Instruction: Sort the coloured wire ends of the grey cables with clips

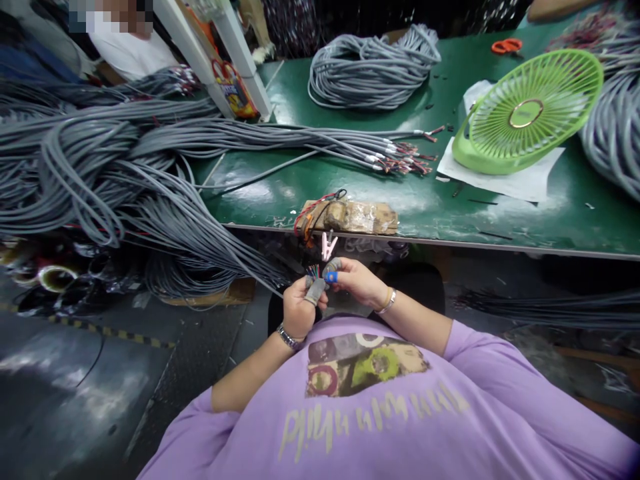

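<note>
Close to my body, below the table edge, my left hand point(300, 303) is closed around the end of a grey cable, thumb covered in grey. Thin coloured wires point(314, 271) fan out above its fingers. My right hand point(353, 280) meets it, thumb and fingers pinched together at the wires; grey and blue coverings wrap its fingertips. What exactly the right fingers pinch is too small to make out. Just beyond the hands, a pale pink clip point(329, 247) sticks out from a wooden block point(365, 217) at the table edge, with red and black leads beside it.
Grey cables point(80, 167) pile up on the left, their stripped ends point(405, 159) lying across the green table point(280, 207). A cable coil point(373, 70) sits at the back. On the right stand a green fan point(530, 113) and another coil point(617, 130); orange scissors point(507, 46) lie behind.
</note>
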Tool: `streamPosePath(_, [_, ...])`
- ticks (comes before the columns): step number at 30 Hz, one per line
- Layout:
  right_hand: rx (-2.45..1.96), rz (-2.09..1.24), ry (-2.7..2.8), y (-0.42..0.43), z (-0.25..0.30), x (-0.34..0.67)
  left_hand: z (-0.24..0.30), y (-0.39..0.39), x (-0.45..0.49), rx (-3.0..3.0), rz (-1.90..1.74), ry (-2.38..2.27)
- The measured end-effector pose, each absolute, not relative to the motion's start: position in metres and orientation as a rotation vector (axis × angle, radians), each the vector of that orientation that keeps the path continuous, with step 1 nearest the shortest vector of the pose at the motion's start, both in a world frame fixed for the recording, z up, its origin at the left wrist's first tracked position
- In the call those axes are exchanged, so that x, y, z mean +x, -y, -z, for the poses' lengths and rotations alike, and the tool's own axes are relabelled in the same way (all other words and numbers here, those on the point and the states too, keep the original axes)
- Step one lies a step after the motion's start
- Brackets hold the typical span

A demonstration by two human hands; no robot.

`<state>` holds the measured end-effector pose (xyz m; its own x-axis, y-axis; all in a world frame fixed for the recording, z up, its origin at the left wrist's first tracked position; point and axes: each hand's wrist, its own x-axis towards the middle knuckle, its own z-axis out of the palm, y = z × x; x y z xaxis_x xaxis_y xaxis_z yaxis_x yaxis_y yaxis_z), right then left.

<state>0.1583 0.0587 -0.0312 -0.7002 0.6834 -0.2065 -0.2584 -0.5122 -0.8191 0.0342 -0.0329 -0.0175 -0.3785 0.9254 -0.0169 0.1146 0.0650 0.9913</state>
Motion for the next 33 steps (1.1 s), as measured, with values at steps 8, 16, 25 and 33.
streamPosePath(8, [-0.791,-2.152,0.927,-0.048,0.032,0.148,0.025,0.031,0.035,1.028,-1.309,-1.500])
streamPosePath(16, [-0.848,-2.119,1.058,-0.049,0.032,0.150,0.024,0.028,0.032,0.989,-1.151,-1.477])
streamPosePath(25, [-0.891,-2.222,0.647,-0.074,0.038,0.152,0.014,0.033,0.040,0.805,-1.541,-1.371])
streamPosePath(33, [-0.674,-2.076,1.013,-0.090,0.024,0.142,0.000,0.019,0.045,0.735,-1.580,-1.308])
